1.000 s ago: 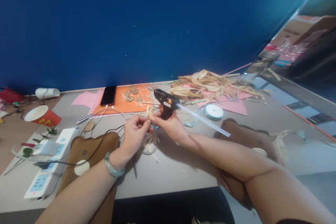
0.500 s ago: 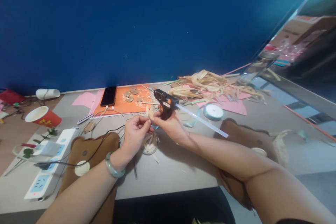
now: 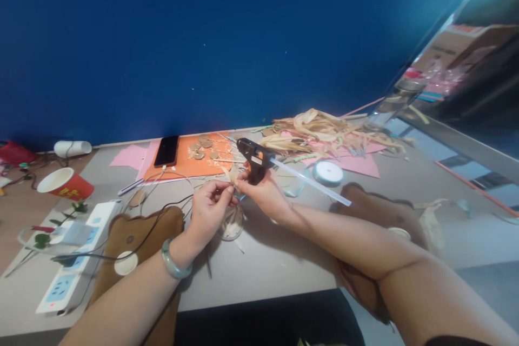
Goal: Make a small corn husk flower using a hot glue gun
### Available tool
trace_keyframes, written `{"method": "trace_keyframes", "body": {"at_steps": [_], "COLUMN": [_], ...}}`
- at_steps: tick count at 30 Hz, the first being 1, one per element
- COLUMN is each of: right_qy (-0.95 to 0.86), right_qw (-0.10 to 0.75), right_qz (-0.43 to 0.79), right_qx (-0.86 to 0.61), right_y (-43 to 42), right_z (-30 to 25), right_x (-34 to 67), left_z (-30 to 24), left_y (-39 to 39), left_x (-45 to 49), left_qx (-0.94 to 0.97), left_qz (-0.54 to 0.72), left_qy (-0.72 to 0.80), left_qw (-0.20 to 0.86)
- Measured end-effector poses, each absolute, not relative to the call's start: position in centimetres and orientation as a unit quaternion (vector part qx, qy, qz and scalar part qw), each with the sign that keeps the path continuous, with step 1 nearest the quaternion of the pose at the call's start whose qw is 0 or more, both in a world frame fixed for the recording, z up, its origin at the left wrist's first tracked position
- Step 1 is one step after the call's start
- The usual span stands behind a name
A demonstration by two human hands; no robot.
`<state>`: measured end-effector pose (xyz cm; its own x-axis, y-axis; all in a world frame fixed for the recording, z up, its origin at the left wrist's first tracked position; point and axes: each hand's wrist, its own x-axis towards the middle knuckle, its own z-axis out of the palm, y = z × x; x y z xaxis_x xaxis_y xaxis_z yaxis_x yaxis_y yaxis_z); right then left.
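Glue gun [image 3: 256, 161]: black, held aslant, translucent stick [image 3: 310, 181] jutting rightward
Husk piece [image 3: 232, 176]: pale, pinched, flaring upward, just beside the glue gun

Pale strip [image 3: 232, 174], partly hidden (by fingertips [image 3: 229, 191])

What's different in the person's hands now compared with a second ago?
The pale husk strip between the left hand and right hand has opened from a rounded curl into a spread, pointed shape. Nothing was picked up or released; the right hand still holds the glue gun. Phone and paper cup haven't moved.
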<state>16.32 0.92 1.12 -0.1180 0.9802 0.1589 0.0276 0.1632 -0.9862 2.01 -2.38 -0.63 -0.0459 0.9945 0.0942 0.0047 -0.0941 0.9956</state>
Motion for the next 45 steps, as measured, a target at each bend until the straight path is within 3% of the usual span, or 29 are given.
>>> {"method": "trace_keyframes", "body": {"at_steps": [22,45], "right_qy": [-0.552,-0.553], "right_qw": [0.497,0.497], "right_qz": [0.556,0.569], "right_qx": [-0.373,-0.352], "right_y": [0.4,0.2], "right_z": [2.3,2.2], "right_x": [16.9,17.0], "left_z": [0.7,1.0], "left_y": [-1.7,-1.8], "left_x": [0.9,1.2], "left_qx": [0.447,0.438], "left_qz": [0.490,0.491], "left_qy": [0.406,0.404], "left_qw": [0.629,0.636]}}
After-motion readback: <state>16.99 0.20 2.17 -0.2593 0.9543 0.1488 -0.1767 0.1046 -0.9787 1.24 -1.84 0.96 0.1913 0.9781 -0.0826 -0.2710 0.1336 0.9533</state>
